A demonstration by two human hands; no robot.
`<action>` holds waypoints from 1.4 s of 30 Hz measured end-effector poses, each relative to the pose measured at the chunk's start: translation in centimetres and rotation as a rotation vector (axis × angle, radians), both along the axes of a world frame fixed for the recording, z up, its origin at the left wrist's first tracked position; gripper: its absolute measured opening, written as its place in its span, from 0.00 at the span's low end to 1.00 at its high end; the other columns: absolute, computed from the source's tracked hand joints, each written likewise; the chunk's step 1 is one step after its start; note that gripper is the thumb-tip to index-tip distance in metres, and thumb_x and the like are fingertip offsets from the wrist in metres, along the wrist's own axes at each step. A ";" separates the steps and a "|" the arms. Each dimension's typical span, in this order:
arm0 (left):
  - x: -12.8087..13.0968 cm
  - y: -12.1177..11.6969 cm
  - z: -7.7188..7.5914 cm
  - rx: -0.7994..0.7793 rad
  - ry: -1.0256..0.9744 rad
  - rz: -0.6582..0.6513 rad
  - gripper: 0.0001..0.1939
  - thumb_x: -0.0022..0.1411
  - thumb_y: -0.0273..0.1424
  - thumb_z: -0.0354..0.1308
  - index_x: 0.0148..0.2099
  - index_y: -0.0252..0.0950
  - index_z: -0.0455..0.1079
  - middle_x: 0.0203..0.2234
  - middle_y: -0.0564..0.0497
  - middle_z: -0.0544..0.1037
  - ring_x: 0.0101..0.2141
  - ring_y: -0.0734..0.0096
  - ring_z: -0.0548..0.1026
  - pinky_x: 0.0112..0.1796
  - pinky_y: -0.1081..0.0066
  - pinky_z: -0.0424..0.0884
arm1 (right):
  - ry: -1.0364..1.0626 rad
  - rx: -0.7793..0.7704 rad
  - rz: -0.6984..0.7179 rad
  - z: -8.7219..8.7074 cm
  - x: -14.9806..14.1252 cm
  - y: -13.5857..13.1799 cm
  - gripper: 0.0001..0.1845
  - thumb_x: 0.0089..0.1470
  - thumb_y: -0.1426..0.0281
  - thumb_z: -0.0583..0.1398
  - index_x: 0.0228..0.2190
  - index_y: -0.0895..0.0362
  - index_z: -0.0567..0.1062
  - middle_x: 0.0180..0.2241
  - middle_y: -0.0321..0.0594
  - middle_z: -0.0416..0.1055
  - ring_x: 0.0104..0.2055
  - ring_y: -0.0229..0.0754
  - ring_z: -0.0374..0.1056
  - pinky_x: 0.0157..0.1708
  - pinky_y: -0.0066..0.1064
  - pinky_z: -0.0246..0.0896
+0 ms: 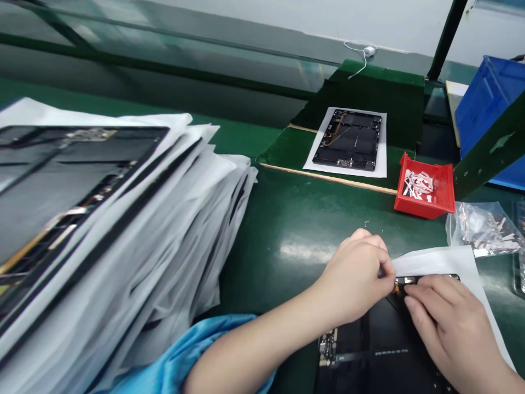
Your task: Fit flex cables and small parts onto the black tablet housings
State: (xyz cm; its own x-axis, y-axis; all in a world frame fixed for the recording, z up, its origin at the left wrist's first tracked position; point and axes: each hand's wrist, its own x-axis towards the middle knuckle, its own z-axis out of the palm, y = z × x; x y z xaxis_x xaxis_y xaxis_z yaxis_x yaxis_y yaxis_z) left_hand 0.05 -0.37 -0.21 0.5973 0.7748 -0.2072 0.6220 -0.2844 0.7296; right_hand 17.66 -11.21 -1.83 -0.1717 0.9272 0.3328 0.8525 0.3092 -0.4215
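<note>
An opened black tablet [381,339], its inside facing up, lies at the lower right. Beneath it a white sheet [443,260] shows along the top and right edges. My left hand [363,273] is closed in a pinch at the tablet's upper left corner; whatever is between its fingertips is hidden. On the upper edge, my right hand [455,323] has its fingers together and its thumb close to the index finger. Any small part in that hand cannot be made out. Between the two hands a small metallic and orange piece shows at the tablet's edge.
A tall stack of tablets with white sheets [197,219] fills the left side. Another opened tablet [348,139] lies on white paper farther back. A red bin [443,189] holds white strips, beside a clear plastic bag [486,227]. A blue crate [490,104] stands behind a green post.
</note>
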 end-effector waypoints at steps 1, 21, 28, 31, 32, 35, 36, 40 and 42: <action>0.0 0.0 0.0 0.003 0.005 -0.006 0.07 0.55 0.25 0.63 0.27 0.41 0.78 0.33 0.53 0.78 0.43 0.62 0.69 0.44 0.64 0.66 | 0.028 -0.015 -0.035 0.0 0.2 0.1 0.10 0.67 0.71 0.56 0.40 0.54 0.79 0.36 0.41 0.75 0.37 0.44 0.69 0.39 0.37 0.62; 0.4 0.1 0.7 0.004 0.083 -0.048 0.06 0.56 0.26 0.63 0.30 0.42 0.78 0.36 0.54 0.79 0.46 0.59 0.68 0.48 0.59 0.59 | -0.010 -0.301 -0.170 0.7 0.1 3.9 0.09 0.54 0.73 0.66 0.24 0.48 0.79 0.30 0.34 0.72 0.38 0.44 0.68 0.39 0.38 0.57; 0.4 0.0 0.5 0.024 0.084 -0.041 0.06 0.56 0.26 0.62 0.29 0.42 0.78 0.36 0.53 0.78 0.46 0.59 0.67 0.48 0.58 0.60 | -0.058 -0.290 -0.167 0.7 0.0 4.0 0.10 0.53 0.74 0.66 0.23 0.50 0.78 0.29 0.35 0.72 0.37 0.45 0.68 0.36 0.36 0.55; 0.6 -0.1 0.6 0.015 0.093 -0.027 0.07 0.55 0.25 0.62 0.29 0.42 0.78 0.35 0.53 0.78 0.45 0.59 0.68 0.48 0.59 0.61 | -0.048 -0.322 -0.188 0.7 -0.2 4.0 0.10 0.51 0.74 0.67 0.22 0.49 0.78 0.29 0.35 0.73 0.37 0.46 0.67 0.37 0.37 0.54; 0.6 -0.1 0.7 0.013 0.098 -0.024 0.07 0.55 0.25 0.62 0.29 0.42 0.78 0.35 0.53 0.78 0.45 0.59 0.68 0.48 0.59 0.61 | -0.036 -0.332 -0.193 0.7 -0.2 4.1 0.10 0.51 0.74 0.67 0.22 0.50 0.78 0.29 0.35 0.73 0.38 0.46 0.67 0.38 0.38 0.54; 0.8 -0.1 0.7 0.011 0.111 -0.021 0.07 0.54 0.25 0.62 0.28 0.42 0.78 0.35 0.54 0.78 0.45 0.59 0.68 0.47 0.58 0.60 | -0.013 -0.339 -0.197 0.8 -0.4 4.2 0.11 0.50 0.76 0.67 0.21 0.50 0.78 0.29 0.35 0.73 0.37 0.46 0.66 0.39 0.38 0.53; 0.9 -0.1 0.7 0.011 0.115 -0.022 0.07 0.54 0.25 0.62 0.28 0.42 0.78 0.35 0.54 0.78 0.45 0.59 0.68 0.47 0.58 0.60 | -0.017 -0.341 -0.199 0.8 -0.5 4.2 0.11 0.50 0.76 0.67 0.20 0.50 0.77 0.29 0.35 0.72 0.37 0.46 0.66 0.39 0.38 0.53; 0.9 0.1 0.7 0.020 0.123 -0.028 0.07 0.54 0.24 0.62 0.28 0.41 0.78 0.35 0.54 0.79 0.45 0.59 0.68 0.47 0.58 0.60 | -0.037 -0.383 -0.212 1.0 -0.5 4.2 0.12 0.51 0.76 0.67 0.20 0.50 0.77 0.29 0.34 0.72 0.38 0.45 0.67 0.39 0.38 0.54; 0.8 0.2 0.7 0.020 0.123 -0.040 0.07 0.54 0.25 0.62 0.29 0.42 0.78 0.35 0.54 0.78 0.46 0.59 0.68 0.47 0.58 0.60 | -0.025 -0.401 -0.211 0.9 -0.5 4.2 0.12 0.52 0.75 0.67 0.21 0.50 0.78 0.30 0.34 0.72 0.39 0.45 0.67 0.40 0.38 0.54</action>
State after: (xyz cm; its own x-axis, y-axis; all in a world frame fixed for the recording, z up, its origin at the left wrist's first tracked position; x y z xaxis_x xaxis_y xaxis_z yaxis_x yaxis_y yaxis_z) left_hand 0.81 -0.19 0.49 0.5989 0.7555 -0.2657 0.6945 -0.3247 0.6421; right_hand 17.19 -6.99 -0.91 0.0315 0.9976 -0.0621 0.8909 -0.0562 -0.4506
